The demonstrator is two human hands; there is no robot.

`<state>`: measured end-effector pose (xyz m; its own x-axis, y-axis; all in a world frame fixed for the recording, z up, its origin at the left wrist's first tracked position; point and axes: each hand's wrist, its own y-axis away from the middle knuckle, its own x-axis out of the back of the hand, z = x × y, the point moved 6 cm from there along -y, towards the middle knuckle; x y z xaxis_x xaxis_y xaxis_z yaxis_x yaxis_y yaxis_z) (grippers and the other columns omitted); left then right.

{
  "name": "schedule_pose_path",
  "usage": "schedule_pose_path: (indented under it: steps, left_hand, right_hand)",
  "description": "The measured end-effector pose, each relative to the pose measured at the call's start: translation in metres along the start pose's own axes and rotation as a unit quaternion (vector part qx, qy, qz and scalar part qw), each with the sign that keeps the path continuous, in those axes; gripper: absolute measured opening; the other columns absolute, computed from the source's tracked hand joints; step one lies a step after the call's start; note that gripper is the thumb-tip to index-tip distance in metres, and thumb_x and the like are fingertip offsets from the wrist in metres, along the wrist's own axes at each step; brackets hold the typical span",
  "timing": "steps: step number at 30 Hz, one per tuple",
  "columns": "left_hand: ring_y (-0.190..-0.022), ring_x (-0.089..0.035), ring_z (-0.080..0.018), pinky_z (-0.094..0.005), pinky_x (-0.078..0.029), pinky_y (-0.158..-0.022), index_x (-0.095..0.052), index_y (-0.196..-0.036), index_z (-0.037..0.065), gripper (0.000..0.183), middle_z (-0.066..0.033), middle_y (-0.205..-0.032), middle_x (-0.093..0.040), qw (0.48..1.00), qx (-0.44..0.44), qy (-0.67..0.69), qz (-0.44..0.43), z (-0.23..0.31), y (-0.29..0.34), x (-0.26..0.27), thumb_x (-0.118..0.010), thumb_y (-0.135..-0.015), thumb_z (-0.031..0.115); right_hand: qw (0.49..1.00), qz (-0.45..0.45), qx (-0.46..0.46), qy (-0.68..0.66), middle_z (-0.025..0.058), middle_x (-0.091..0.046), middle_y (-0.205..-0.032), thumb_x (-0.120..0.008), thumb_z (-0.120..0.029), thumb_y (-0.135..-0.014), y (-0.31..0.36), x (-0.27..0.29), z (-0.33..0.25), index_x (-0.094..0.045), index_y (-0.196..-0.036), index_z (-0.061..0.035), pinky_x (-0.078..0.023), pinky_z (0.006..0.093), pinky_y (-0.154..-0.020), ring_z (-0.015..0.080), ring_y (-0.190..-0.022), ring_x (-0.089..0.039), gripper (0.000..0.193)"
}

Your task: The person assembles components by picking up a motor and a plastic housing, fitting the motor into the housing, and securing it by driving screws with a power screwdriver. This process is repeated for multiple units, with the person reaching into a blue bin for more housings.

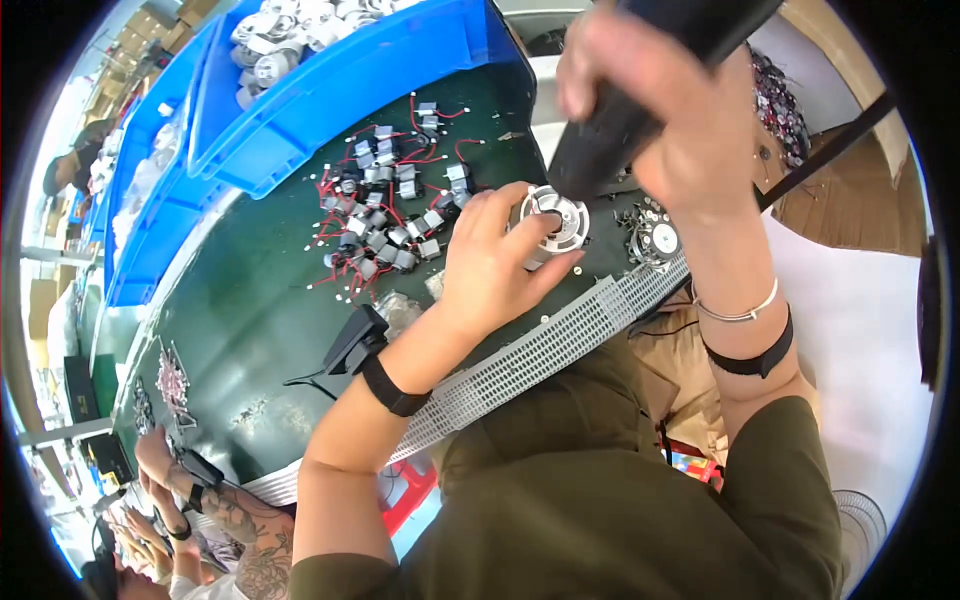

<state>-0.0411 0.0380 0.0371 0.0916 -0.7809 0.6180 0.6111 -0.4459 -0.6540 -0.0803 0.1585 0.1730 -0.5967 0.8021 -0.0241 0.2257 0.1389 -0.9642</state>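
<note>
The left hand (pixel 490 258) clamps a round silver housing (pixel 574 222), seemingly steadying it against the black tool (pixel 612 140) the right hand (pixel 695 140) grips at one o'clock.

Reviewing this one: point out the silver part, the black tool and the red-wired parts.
Silver part (pixel 573 213): head view, right side of its round face.
Black tool (pixel 607 142): head view, lower body.
Red-wired parts (pixel 407 183): head view, a grey casing in the pile.

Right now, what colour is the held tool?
The tool is black; the head view shows it.
</note>
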Motion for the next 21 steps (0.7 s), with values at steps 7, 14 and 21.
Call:
schedule_pose_path:
  steps: [7, 14, 21]
  left_hand:
    - [-0.094, -0.057, -0.0205, -0.0328, -0.045, -0.085, -0.052, -0.119, 0.001, 0.055, -0.0121, -0.104, -0.06, 0.956, 0.174, -0.129, 0.199, -0.083, 0.014, 0.17, -0.078, -0.072, 0.014]
    - [-0.109, -0.057, -0.0335, -0.0377, -0.044, -0.093, -0.042, -0.136, 0.012, 0.063, -0.0231, -0.122, -0.055, 0.877, 0.357, -0.319, 0.043, -0.208, 0.133, 0.257, -0.068, -0.082, 0.032]
    - [-0.124, -0.041, -0.0431, -0.0458, -0.039, -0.098, -0.046, -0.132, 0.008, 0.059, -0.029, -0.131, -0.044, 0.83, 0.265, -0.44, 0.217, -0.186, 0.093, 0.295, -0.067, -0.082, 0.031]
  right_hand:
    - [0.92, 0.162, -0.201, 0.295, 0.0076, -0.059, -0.093, -0.07, -0.017, -0.082, -0.017, 0.008, 0.003, -0.053, -0.102, 0.0016, -0.049, 0.0263, -0.074, 0.0142, -0.084, -0.059, 0.032]
    - [0.712, -0.248, -0.456, 0.472, 0.0158, -0.064, -0.091, -0.062, -0.017, -0.08, 0.079, -0.041, 0.067, -0.061, -0.091, -0.004, -0.051, 0.0408, -0.071, 0.0333, -0.084, -0.063, 0.017]
    - [0.543, -0.402, -0.557, 0.482, 0.0182, -0.064, -0.088, -0.068, -0.016, -0.074, 0.109, -0.045, 0.116, -0.059, -0.098, -0.004, -0.052, 0.0449, -0.069, 0.0366, -0.083, -0.063, 0.028]
